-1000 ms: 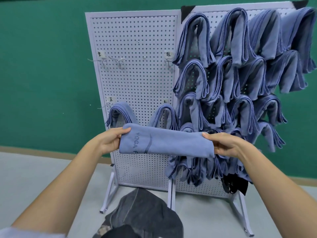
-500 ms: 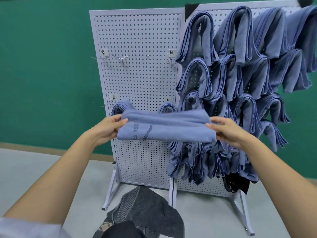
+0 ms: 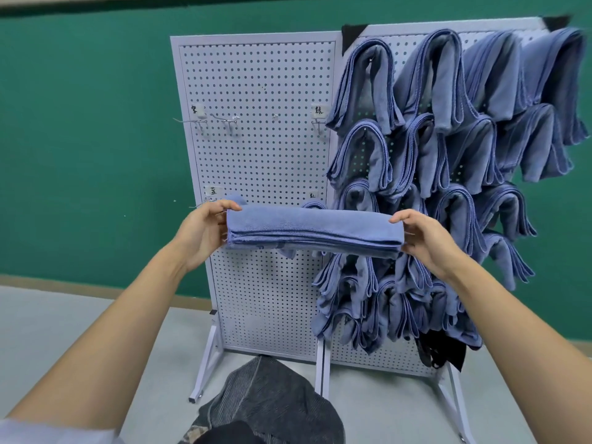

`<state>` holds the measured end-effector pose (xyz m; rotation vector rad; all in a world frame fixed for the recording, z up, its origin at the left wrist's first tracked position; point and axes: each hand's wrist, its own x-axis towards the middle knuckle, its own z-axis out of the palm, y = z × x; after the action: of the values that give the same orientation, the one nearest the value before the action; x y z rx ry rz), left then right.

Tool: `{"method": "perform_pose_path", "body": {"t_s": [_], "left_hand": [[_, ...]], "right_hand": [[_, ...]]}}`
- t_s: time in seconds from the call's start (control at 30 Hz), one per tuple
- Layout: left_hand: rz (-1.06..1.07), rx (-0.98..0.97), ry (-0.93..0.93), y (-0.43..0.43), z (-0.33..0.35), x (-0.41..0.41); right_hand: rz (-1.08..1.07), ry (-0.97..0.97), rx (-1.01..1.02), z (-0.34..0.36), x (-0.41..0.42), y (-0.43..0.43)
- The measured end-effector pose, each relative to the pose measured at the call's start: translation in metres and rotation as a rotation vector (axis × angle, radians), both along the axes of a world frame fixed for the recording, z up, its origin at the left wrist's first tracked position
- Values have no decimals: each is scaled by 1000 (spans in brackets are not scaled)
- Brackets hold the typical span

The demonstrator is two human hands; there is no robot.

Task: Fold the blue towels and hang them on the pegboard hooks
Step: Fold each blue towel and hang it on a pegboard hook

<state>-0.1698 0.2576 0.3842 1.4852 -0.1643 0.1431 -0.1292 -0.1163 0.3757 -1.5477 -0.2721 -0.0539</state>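
Note:
A folded blue towel (image 3: pixel 312 230) is stretched out flat and level in front of the white pegboard (image 3: pixel 259 149). My left hand (image 3: pixel 200 233) grips its left end and my right hand (image 3: pixel 423 240) grips its right end. The towel covers the lower row of hooks on the left panel, where parts of two hung towels (image 3: pixel 315 205) peek out behind it. Bare metal hooks (image 3: pixel 224 120) stick out of the upper left panel. The right panel carries several folded blue towels (image 3: pixel 448 155) draped over hooks.
A dark grey striped cloth (image 3: pixel 272 408) lies on the pale floor below the pegboard's white legs (image 3: pixel 206 370). A black item (image 3: pixel 442 350) hangs at the right panel's bottom. The wall behind is green.
Both hands have lifted the towel and tipped it flat, so its folded edge faces me and the printed side no longer shows. The view has shifted closer to the board.

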Motion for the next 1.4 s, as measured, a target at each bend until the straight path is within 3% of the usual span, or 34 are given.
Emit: {"method": "perform_pose_path", "body": {"t_s": [0.23, 0.5, 0.67, 0.97, 1.23, 1.4], "left_hand": [[216, 130, 30, -19, -10, 12], [188, -9, 191, -31, -33, 17], [208, 74, 297, -59, -60, 20], [107, 314, -101, -158, -45, 7], [408, 403, -231, -179, -53, 24], [436, 394, -303, -152, -26, 15]], "right_hand": [[-95, -32, -254, 1, 2, 6], [-41, -25, 2, 30, -5, 10], [21, -80, 82, 62, -11, 32], [-46, -141, -78, 67, -10, 67], [-30, -99, 203, 69, -19, 64], [-103, -5, 247, 43, -10, 33]]}}
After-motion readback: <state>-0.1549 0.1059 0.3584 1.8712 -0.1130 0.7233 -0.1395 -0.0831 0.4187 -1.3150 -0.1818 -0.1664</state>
